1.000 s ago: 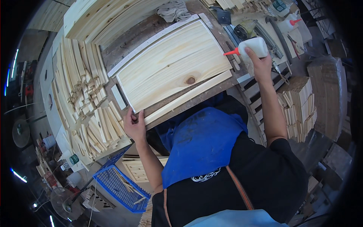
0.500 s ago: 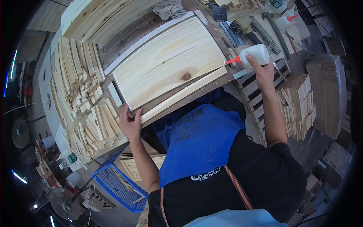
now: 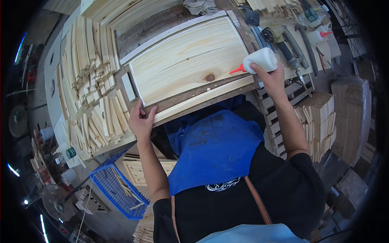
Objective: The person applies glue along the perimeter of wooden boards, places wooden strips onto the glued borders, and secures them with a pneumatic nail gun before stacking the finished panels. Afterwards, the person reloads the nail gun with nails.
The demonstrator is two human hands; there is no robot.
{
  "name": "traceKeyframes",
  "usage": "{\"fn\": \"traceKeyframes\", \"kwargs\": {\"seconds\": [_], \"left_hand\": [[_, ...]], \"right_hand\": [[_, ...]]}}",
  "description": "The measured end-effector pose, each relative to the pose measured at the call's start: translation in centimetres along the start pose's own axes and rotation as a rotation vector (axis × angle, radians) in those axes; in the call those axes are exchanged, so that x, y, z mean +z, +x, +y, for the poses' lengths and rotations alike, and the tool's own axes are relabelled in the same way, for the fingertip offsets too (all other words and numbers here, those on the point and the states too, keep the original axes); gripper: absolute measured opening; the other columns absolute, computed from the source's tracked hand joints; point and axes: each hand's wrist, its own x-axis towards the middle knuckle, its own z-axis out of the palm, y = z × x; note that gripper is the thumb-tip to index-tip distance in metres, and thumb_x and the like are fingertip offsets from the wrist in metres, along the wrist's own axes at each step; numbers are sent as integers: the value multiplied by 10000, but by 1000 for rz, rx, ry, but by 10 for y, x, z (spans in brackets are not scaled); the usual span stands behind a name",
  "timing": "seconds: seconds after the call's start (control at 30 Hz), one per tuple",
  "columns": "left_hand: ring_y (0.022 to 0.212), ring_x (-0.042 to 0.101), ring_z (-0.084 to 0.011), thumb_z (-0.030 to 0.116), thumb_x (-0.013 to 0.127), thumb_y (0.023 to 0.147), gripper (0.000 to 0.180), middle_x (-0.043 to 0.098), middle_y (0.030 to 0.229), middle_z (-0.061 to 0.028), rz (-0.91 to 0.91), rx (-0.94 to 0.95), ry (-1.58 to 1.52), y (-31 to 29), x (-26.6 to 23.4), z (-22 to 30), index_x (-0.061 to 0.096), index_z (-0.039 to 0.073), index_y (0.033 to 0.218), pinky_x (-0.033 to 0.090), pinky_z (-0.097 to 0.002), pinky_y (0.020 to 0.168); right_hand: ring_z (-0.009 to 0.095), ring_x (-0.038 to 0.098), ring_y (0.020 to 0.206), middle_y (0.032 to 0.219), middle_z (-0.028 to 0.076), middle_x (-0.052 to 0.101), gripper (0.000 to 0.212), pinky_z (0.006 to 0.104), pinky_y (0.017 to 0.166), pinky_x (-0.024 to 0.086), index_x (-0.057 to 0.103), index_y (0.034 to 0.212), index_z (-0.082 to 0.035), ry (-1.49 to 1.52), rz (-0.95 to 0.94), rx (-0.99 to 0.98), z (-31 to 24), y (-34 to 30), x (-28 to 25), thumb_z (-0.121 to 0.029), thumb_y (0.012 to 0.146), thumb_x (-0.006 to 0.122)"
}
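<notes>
My right hand (image 3: 272, 79) grips the white glue bottle (image 3: 261, 60), red nozzle at the pine panel's (image 3: 188, 60) right edge. My left hand (image 3: 140, 119) pinches the front rail (image 3: 202, 99); I squeeze gently, keeping the bead thin.

Wood panel (image 3: 188, 60) on the workbench (image 3: 142, 30), strip pile (image 3: 91, 81) left, nail gun (image 3: 283, 44) right.

Cluttered woodshop: workbench (image 3: 133, 30) stacked with pine slats (image 3: 87, 60), blue wire crate (image 3: 115, 188) on grey floor, wood stacks (image 3: 320, 125) at right.
</notes>
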Motion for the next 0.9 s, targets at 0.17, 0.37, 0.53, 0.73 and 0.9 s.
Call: {"fn": "traceKeyframes", "kwargs": {"seconds": [0.17, 0.37, 0.53, 0.73, 0.9], "left_hand": [[647, 445, -99, 259, 958, 734, 620, 488, 751, 24, 7, 7, -18, -1, -8, -6, 740, 74, 1283, 385, -258, 585], [640, 501, -140, 285, 959, 719, 609, 518, 739, -16, 41, 3, -49, -4, -13, -18, 745, 54, 1240, 443, -291, 593], [643, 509, -140, 277, 954, 720, 599, 522, 739, -16, 45, 2, -62, -7, -20, -28, 747, 66, 1241, 446, -293, 597], [633, 485, -128, 265, 954, 721, 596, 507, 739, -5, 51, 14, -78, -12, -29, -42, 750, 80, 1249, 426, -276, 588], [645, 558, -193, 320, 939, 717, 574, 549, 721, -28, 44, -15, -55, -16, -39, -51, 756, 78, 1204, 472, -337, 599]], "right_hand": [[173, 719, 1026, 1115, 112, 748, 463, 318, 917, 565, 626, 1240, 28, 28, -64, -29, 0, -8, 39, -125, 879, 872], [174, 713, 1051, 1140, 115, 738, 497, 322, 922, 565, 609, 1255, 28, 27, -145, -56, -10, -20, 84, -121, 868, 882], [175, 708, 1069, 1142, 114, 731, 514, 326, 929, 563, 596, 1266, 24, -16, -234, -66, -17, -29, 119, -125, 867, 884], [177, 708, 1070, 1137, 112, 728, 522, 327, 925, 566, 588, 1270, 16, 45, -293, -66, -23, -41, 165, -116, 862, 886], [178, 708, 1067, 1140, 111, 725, 532, 331, 921, 567, 583, 1277, 13, 39, -339, -82, -26, -53, 200, -118, 860, 887]]}}
